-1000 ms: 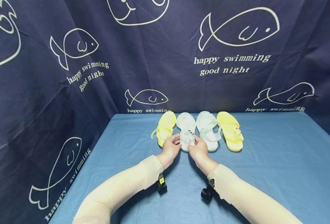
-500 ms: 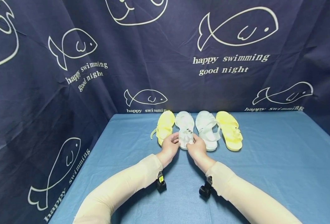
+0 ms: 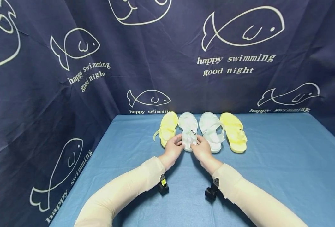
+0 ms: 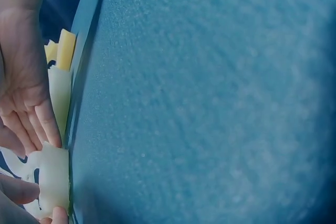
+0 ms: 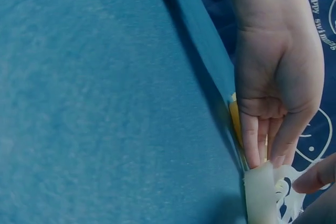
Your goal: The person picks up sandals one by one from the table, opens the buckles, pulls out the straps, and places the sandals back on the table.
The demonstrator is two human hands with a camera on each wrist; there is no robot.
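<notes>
A pale mint-white sandal [image 3: 188, 121] with a small dark decoration on its strap lies on the blue cloth, heel toward me. My left hand [image 3: 172, 151] holds its heel from the left side, thumb on top and fingers along the edge. From the other side my right hand [image 3: 202, 149] grips the same heel. The left wrist view shows the heel [image 4: 54, 177] standing between the fingertips of both hands. A matching pale sandal [image 3: 208, 121] lies just to the right, and the right hand partly overlaps it. The left hand covers the heel of a yellow sandal [image 3: 170, 121].
Another yellow sandal [image 3: 236, 138] ends the row on the right. The row lies near the back edge of the blue-covered table [image 3: 281, 164]. Dark blue curtains [image 3: 184, 63] with fish drawings hang behind and to the left.
Both hands have nudged the held pale sandal slightly away from me, bringing its toe nearly level with the matching one. The other sandals lie as before.
</notes>
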